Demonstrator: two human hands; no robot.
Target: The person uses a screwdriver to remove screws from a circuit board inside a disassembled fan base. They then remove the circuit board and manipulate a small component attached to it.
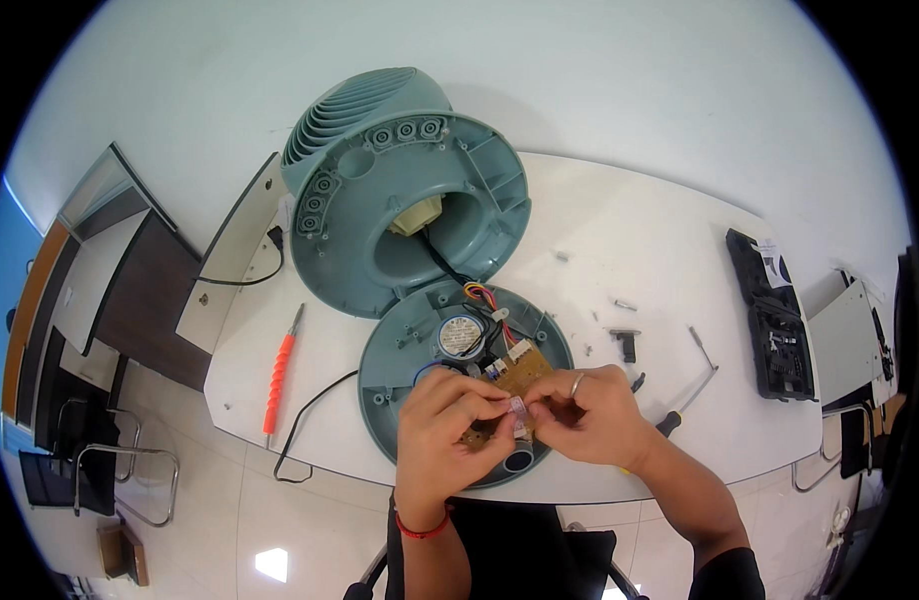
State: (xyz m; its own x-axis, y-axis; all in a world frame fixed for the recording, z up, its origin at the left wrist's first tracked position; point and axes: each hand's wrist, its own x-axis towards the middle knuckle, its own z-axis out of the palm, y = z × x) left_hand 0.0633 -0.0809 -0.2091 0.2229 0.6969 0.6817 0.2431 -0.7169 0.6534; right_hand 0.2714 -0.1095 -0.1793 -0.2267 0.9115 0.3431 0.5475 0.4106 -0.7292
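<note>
My left hand (pixel 458 425) and my right hand (pixel 592 412) meet over a brown circuit board (pixel 525 372), fingers closed in a pinch. Between their fingertips is a small whitish piece (pixel 521 408), too small to name surely. The board lies above a round grey-green fan base (pixel 380 345), partly hidden by my hands. Red, yellow and black wires (pixel 488 297) run from the board toward the upper housing. A round silver-faced motor (pixel 462 335) sits in the base beside the board. Leaning behind stands the grey-green fan housing (pixel 345 245), its hollow underside facing me.
An orange-handled screwdriver (pixel 280 375) lies left, near a black power cord (pixel 315 405). To the right are a small black part (pixel 628 345), a bent metal rod tool (pixel 702 350), a dark-handled tool (pixel 670 424) and an open black tool case (pixel 775 320). The white table (pixel 250 405) ends close to me.
</note>
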